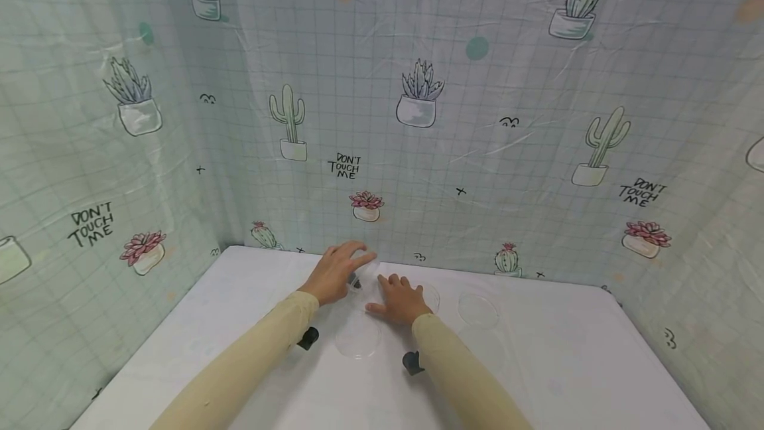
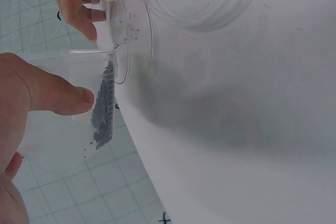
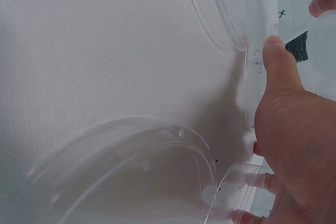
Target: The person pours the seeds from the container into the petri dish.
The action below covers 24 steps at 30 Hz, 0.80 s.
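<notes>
**A person's two bare hands reach just beyond a clear petri dish (image 1: 358, 338) on a white table (image 1: 573, 350)**

All places here are given from that petri dish, as the person looks forward over it. Largest of all is a pale, grid-patterned curtain (image 1: 382, 144), standing behind the petri dish and off to both sides, printed with potted cacti, succulents and the words "Don't touch me". The white table spreads all around the petri dish. Two long cream sleeves (image 1: 251, 357) come in from the near edge, one passing to its left, one to its right.

The left hand (image 1: 339, 274) is beyond the petri dish, slightly to its left, pinching a clear container (image 2: 58, 69) with the thumb on the near face. The right hand (image 1: 401, 300) is beyond it and to its right, fingers spread and thumb pointing left; whether it presses on anything, I cannot tell.

Two more clear dishes lie to the right: one (image 1: 431, 297) farther back, partly hidden by the right hand, and another (image 1: 479, 310) farther right. A specked dish (image 2: 142, 22) sits beyond the petri dish, close to both hands.

Small black devices flank the petri dish, one (image 1: 308, 338) at its left, one (image 1: 412, 362) nearer and right. Smallest are dark granules (image 2: 103, 103), heaped along one side of the container, and tiny dark specks (image 2: 132, 31) scattered in the specked dish.
</notes>
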Tool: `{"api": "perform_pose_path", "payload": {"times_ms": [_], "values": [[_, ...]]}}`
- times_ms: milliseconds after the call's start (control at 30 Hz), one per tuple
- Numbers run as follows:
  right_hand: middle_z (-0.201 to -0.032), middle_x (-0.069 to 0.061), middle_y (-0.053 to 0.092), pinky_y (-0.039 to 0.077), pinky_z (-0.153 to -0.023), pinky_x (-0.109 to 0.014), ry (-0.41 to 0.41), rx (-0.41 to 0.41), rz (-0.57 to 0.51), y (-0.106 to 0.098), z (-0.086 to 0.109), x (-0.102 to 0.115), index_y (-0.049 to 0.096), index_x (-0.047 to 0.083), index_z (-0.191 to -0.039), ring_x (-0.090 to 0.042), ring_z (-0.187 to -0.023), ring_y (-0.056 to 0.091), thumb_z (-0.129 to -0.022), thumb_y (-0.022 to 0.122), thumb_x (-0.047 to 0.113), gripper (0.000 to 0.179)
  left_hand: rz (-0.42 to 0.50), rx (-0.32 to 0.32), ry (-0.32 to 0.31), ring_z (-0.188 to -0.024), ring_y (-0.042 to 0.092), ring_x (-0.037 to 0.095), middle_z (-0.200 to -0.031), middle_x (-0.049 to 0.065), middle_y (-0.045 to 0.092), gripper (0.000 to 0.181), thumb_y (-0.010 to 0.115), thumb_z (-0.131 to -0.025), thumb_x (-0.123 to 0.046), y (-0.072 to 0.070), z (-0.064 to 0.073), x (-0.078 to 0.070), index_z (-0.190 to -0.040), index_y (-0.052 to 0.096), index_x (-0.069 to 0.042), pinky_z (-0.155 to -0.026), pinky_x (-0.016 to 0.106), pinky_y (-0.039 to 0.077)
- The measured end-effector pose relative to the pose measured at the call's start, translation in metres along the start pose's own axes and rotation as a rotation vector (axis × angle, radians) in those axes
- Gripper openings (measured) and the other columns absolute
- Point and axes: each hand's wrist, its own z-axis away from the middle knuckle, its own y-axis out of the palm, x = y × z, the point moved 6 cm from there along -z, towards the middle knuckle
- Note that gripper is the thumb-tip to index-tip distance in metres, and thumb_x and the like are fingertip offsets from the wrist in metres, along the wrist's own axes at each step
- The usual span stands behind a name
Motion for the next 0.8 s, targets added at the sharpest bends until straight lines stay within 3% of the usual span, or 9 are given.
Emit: {"api": "perform_pose_path", "payload": {"times_ms": [367, 800], "values": [[-0.139, -0.01, 0.049, 0.042, -0.096, -0.067, -0.007, -0.012, -0.004, -0.0013, 0.0008, 0.0001, 0.041, 0.017, -0.146, -0.032, -0.128, 0.048, -0.084, 0.053, 0.07, 0.083, -0.026, -0.039, 0.04, -0.133, 0.043, 0.019, -0.14, 0.002, 0.05, 0.085, 0.082, -0.065, 0.002, 0.0024, -0.0026, 0.0001, -0.138, 0.051, -0.029, -0.105, 0.045, 0.044], [-0.139, -0.01, 0.049, 0.043, -0.096, -0.066, -0.017, -0.013, 0.001, -0.0018, 0.0003, -0.0015, 0.041, 0.018, -0.146, -0.032, -0.128, 0.048, -0.084, 0.053, 0.071, 0.083, -0.032, -0.021, 0.037, -0.135, 0.043, 0.02, -0.141, 0.002, 0.05, 0.081, 0.079, -0.069, 0.004, 0.0007, -0.0068, -0.0027, -0.138, 0.052, -0.029, -0.108, 0.044, 0.042]]}}
